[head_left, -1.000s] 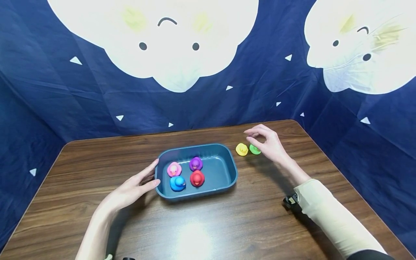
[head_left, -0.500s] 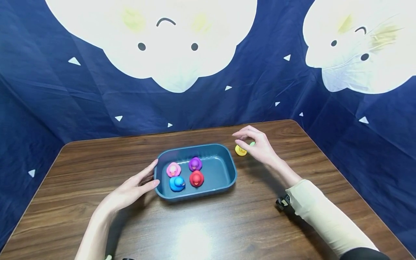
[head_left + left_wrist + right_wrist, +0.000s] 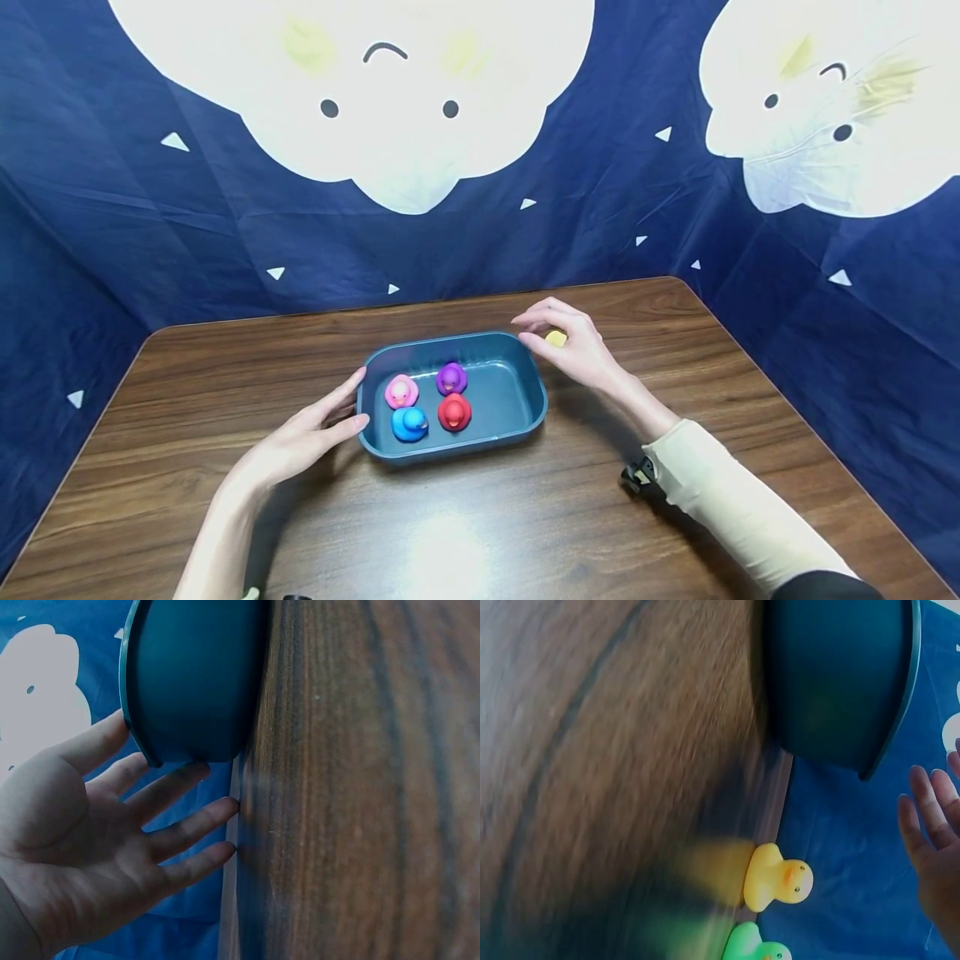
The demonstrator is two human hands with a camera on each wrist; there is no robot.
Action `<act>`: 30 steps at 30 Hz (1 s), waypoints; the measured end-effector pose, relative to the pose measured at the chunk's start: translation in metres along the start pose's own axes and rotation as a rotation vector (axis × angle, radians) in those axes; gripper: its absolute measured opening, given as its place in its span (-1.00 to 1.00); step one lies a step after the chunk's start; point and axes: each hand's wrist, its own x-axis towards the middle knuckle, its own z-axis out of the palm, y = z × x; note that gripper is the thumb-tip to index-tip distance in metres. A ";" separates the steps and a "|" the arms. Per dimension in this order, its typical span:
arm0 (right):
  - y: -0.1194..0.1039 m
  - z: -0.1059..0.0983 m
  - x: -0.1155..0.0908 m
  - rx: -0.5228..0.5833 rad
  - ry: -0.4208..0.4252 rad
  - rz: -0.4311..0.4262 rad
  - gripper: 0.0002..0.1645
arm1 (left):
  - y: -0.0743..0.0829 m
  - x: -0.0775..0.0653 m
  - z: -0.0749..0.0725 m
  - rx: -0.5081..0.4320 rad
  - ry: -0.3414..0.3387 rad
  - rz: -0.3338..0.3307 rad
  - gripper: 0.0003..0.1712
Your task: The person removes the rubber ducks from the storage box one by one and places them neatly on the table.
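Observation:
A dark teal plastic bin (image 3: 506, 400) stands on the wooden table. Inside it sit a pink rubber duck (image 3: 401, 391), a blue rubber duck (image 3: 409, 423), a purple rubber duck (image 3: 452, 378) and a red rubber duck (image 3: 454, 412). My left hand (image 3: 296, 442) touches the bin's left end, its fingers spread. Near the bin's right back corner my right hand (image 3: 573, 346) hovers with loosely bent fingers and holds nothing. It largely covers a yellow rubber duck (image 3: 769, 877) in the head view. Beside that one, a green rubber duck (image 3: 750, 945) shows only in the right wrist view.
The brown wood-grain table (image 3: 360, 533) ends at a back edge against a dark blue cloth (image 3: 225, 250) with white clouds and triangles. Another stretch of that cloth hangs along the right side.
My right hand has travelled left, from above the green duck, past the yellow duck, to the bin's right end. The left hand and the bin have stayed put.

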 end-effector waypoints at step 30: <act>-0.027 0.053 0.003 0.029 -0.267 -0.039 -0.69 | -0.003 0.003 -0.001 0.021 -0.019 0.051 -0.12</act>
